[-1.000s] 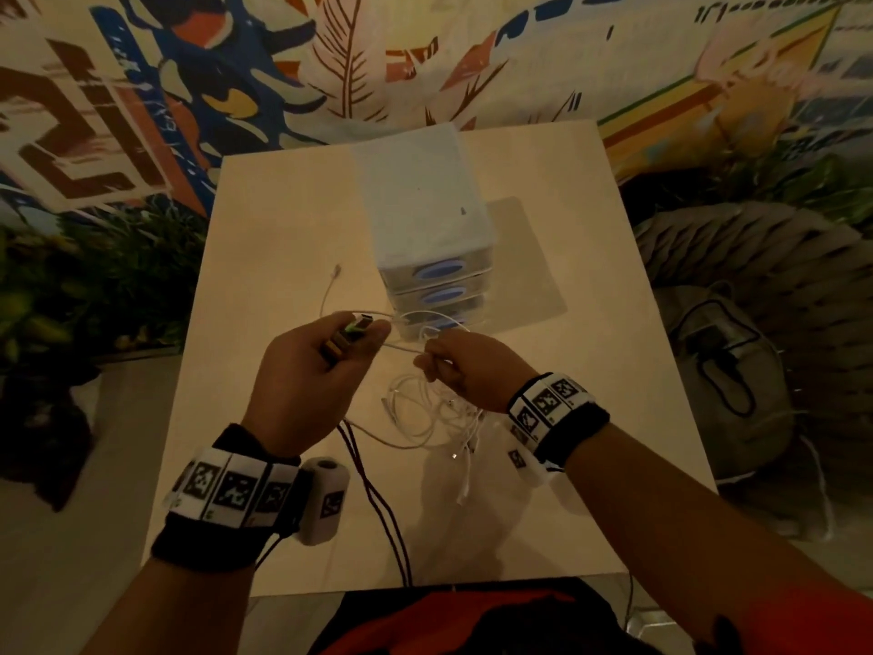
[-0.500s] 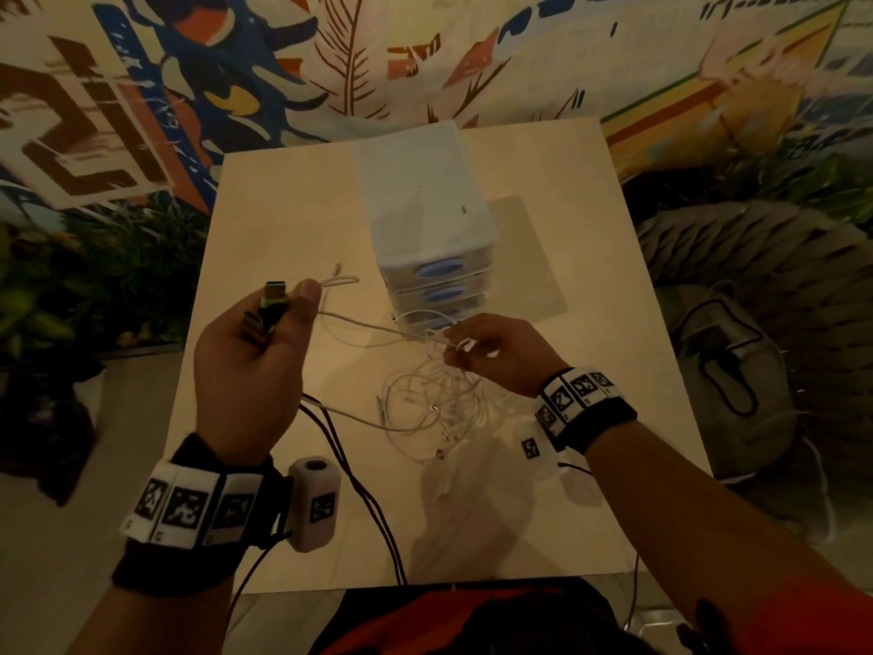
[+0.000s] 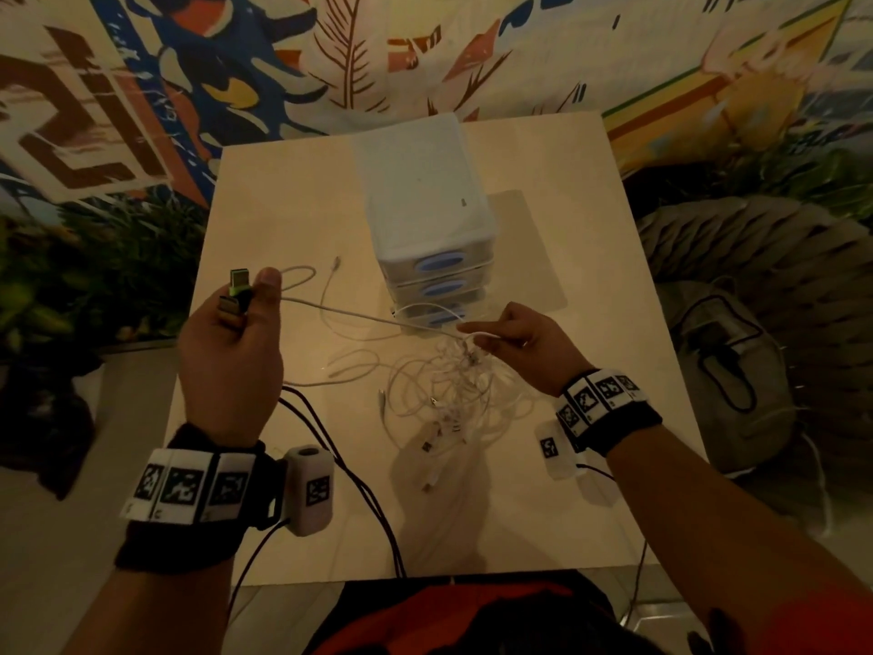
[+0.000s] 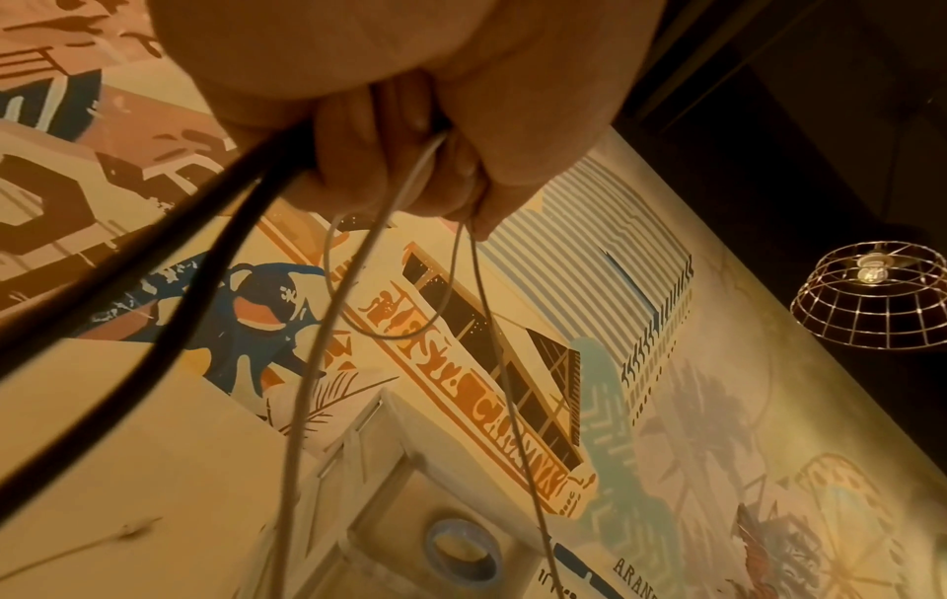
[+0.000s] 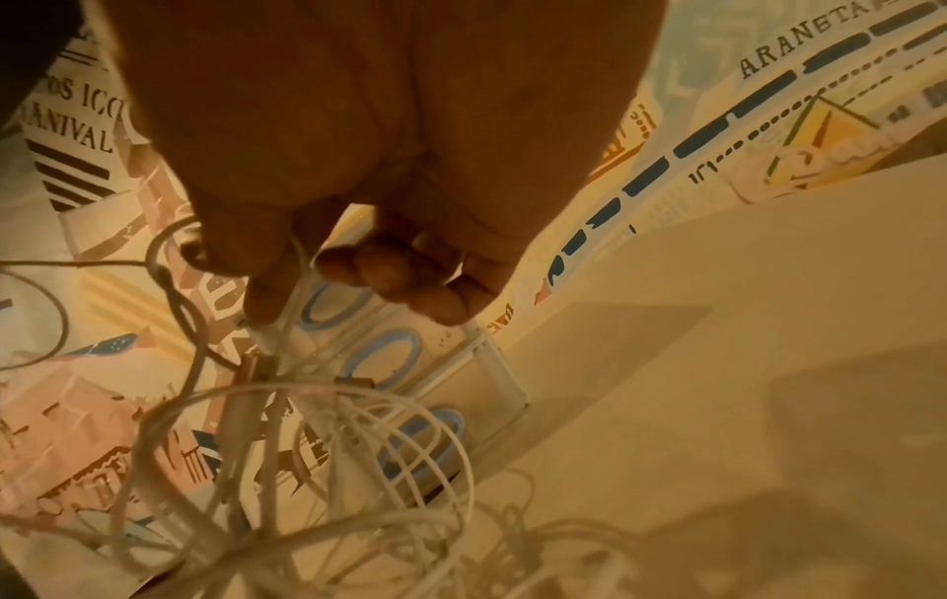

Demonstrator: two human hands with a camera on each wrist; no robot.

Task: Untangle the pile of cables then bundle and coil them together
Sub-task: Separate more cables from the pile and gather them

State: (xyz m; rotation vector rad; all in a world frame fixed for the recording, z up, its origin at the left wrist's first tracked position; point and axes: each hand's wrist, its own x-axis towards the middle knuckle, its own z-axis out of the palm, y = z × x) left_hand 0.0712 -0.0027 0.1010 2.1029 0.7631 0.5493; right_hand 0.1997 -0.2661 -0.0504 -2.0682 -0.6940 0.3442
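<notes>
A tangle of thin white cables [image 3: 453, 394] lies and partly hangs over the middle of the pale table [image 3: 293, 191]. My left hand [image 3: 231, 342] is raised at the left and grips two USB plugs [image 3: 238, 288], one with a green body, along with two black cables [image 3: 349, 475] and a white strand [image 3: 359, 316]. In the left wrist view those black cables [image 4: 169, 259] and white strands [image 4: 312, 348] run out of my fist. My right hand [image 3: 519, 345] pinches a white cable end [image 5: 279, 324] above the tangle [image 5: 328, 466], lifting part of it.
A small white drawer unit [image 3: 425, 215] with blue oval handles stands just behind the tangle, on a pale mat. A painted wall rises behind the table. A grey bag [image 3: 727, 366] lies on the floor at the right. Plants stand left of the table.
My hands have moved apart: the left went up and to the left with the plugs, the right went to the right. The white strand between them has stretched out and the tangle has loosened.
</notes>
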